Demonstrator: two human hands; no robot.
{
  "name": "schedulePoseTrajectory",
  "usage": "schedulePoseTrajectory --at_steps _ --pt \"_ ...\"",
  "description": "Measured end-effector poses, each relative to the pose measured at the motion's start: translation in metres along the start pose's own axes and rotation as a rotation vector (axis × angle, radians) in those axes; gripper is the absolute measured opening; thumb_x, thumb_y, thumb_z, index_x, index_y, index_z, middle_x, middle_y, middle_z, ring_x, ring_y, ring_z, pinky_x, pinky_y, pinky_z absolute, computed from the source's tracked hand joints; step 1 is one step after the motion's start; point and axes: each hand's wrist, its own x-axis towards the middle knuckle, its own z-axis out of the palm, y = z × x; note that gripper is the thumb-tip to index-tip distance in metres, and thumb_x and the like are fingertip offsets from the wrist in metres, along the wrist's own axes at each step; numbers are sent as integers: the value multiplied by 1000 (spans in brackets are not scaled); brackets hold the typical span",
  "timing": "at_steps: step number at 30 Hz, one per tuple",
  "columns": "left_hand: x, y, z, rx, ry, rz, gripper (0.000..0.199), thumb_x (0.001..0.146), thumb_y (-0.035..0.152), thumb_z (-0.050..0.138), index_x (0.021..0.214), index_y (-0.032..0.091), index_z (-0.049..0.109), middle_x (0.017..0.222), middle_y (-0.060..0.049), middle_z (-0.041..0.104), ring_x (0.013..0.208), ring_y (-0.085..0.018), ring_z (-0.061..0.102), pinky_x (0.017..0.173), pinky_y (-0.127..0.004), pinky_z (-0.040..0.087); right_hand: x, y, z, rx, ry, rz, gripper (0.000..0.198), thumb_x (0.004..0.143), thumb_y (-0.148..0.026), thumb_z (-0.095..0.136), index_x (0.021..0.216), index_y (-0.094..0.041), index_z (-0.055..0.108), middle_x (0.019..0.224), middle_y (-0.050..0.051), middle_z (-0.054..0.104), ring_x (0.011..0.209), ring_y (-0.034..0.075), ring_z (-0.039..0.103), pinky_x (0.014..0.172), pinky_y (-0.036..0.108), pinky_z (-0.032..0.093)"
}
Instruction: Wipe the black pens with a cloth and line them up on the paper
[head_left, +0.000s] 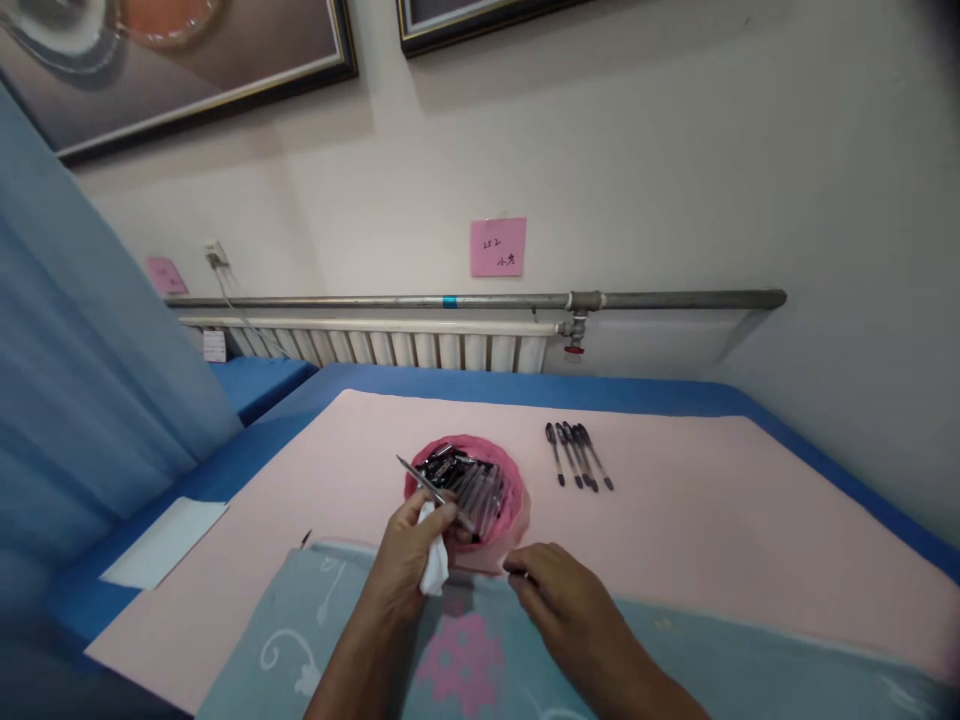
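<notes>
L hand [411,556] grips pen [435,490] + white cloth [433,566]; R hand [559,590] empty, half-curled.

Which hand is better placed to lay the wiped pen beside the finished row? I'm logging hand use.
Probably the left hand: it holds the thin dark pen with a white cloth. The right hand is nearer the row of black pens but holds no pen.
</notes>
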Motion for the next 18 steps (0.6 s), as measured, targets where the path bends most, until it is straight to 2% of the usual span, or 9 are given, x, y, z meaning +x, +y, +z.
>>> schedulePoseTrajectory --at_steps 5,9,13,18 --pt "-40 -29 6 -23 -9 -117 27 59 22 77 74 14 56 66 -2 67 56 -12 62 54 -21 46 -39 -2 -11 574 156 354 16 81 -36 52 83 -23 59 75 0 61 70 16 59 67 27 46" --pt "-59 -46 13 -55 -24 -198 30 55 19 80 71 14 54 68 -3 67 59 -14 64 53 -20 46 -64 0 -2 905 255 454 15 77 -36 58 80 -21 58 79 0 61 70 15 61 72 29 47" --pt "-66 -57 18 -89 -44 -213 27 57 17 78 70 14 55 69 -4 68 60 -13 64 59 -22 48 -73 0 8 976 288 493 11 72 -30 63 78 -21 60 78 -1 61 66 14 58 66 26 47" --pt "-69 -62 21 -59 -73 -202 24 60 16 76 72 14 56 70 -4 69 58 -12 63 53 -19 45 -70 -8 14 952 309 459 5 69 -25 62 72 -22 61 69 -2 60 65 14 57 61 24 47"
